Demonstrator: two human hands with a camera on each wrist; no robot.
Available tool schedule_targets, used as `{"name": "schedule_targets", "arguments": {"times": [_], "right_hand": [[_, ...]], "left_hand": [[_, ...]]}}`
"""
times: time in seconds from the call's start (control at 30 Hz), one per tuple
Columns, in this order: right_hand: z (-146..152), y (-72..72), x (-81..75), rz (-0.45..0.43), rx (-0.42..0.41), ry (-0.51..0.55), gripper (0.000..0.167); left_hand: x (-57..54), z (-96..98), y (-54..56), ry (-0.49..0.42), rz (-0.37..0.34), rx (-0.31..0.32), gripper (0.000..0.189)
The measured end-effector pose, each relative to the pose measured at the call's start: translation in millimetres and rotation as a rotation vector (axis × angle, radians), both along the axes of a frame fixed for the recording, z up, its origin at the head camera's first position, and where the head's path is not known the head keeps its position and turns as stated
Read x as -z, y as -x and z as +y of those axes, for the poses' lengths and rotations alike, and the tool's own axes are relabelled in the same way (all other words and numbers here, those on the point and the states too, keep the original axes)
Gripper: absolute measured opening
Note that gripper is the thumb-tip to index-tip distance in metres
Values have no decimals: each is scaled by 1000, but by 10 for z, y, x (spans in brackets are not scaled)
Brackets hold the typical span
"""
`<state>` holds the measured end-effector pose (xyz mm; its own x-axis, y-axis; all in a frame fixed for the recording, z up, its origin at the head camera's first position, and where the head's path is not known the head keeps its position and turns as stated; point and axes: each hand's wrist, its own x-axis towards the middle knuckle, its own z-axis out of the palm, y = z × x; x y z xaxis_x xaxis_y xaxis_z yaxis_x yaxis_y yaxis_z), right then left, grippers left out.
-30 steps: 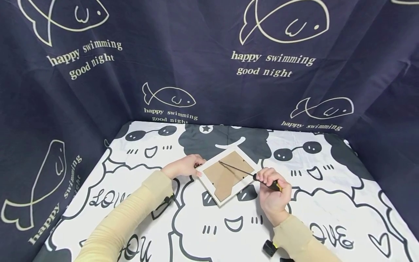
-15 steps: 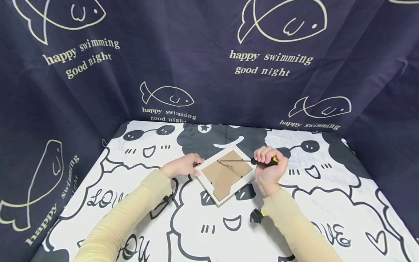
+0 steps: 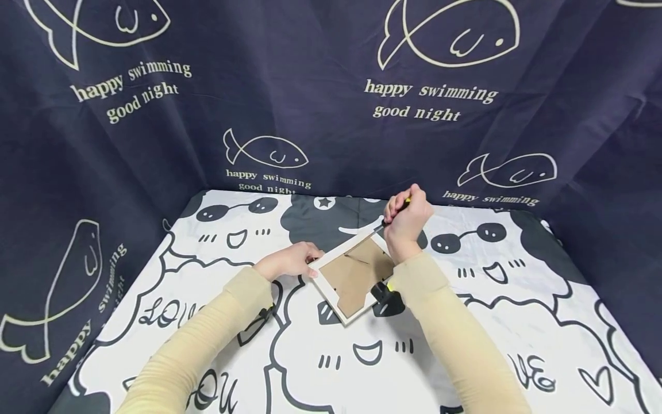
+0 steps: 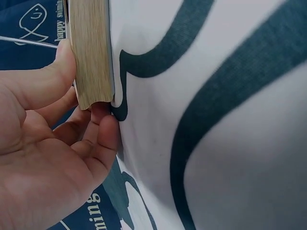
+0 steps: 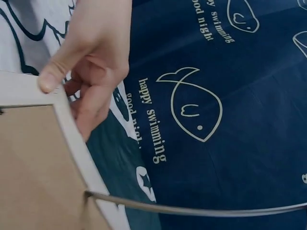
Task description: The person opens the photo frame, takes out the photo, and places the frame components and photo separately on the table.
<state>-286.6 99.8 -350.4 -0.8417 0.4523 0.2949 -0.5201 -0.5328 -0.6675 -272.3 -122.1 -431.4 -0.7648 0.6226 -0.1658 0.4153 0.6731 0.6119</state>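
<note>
A white picture frame (image 3: 353,279) with a brown backing board lies back side up, turned cornerwise, on the cloth-covered table. At its left corner my left hand (image 3: 291,261) grips the border, thumb on top and fingers beneath the edge, as the left wrist view shows. My right hand (image 3: 408,223) is wrapped around the black-and-yellow handle of a screwdriver, above the frame's far corner. The screwdriver's thin metal shaft (image 5: 192,209) slants down across the border. In the right wrist view its tip meets the inner edge where the backing (image 5: 36,167) touches the border.
The tabletop (image 3: 372,379) carries a black-and-white cartoon cloth. Dark blue curtains (image 3: 331,103) with fish drawings rise behind it and at both sides. A black wrist device (image 3: 381,291) on my right arm hangs over the frame's right edge.
My right hand has swung upward and to the left, from right of the frame to above its far corner, tilting the screwdriver handle up. The left hand and the frame have stayed put.
</note>
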Motion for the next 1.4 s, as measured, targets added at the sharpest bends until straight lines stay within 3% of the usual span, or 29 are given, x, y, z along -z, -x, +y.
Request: {"name": "schedule_targets", "arguments": {"times": [0.23, 0.43, 0.77, 0.93, 1.27, 1.4], "right_hand": [[-127, 242, -118, -120, 34, -86, 50], [-173, 368, -156, -204, 60, -103, 51], [-174, 363, -186, -224, 54, -123, 50], [-106, 226, -153, -166, 31, -111, 50], [27, -137, 32, 105, -35, -30, 47], [64, -219, 96, 168, -56, 11, 45]], "left_hand": [[4, 23, 17, 30, 10, -29, 51], [37, 36, 25, 40, 11, -20, 48], [47, 61, 29, 52, 12, -25, 52], [27, 111, 12, 84, 26, -39, 48], [-6, 104, 22, 117, -8, -86, 51], [-19, 114, 31, 123, -23, -86, 50]]}}
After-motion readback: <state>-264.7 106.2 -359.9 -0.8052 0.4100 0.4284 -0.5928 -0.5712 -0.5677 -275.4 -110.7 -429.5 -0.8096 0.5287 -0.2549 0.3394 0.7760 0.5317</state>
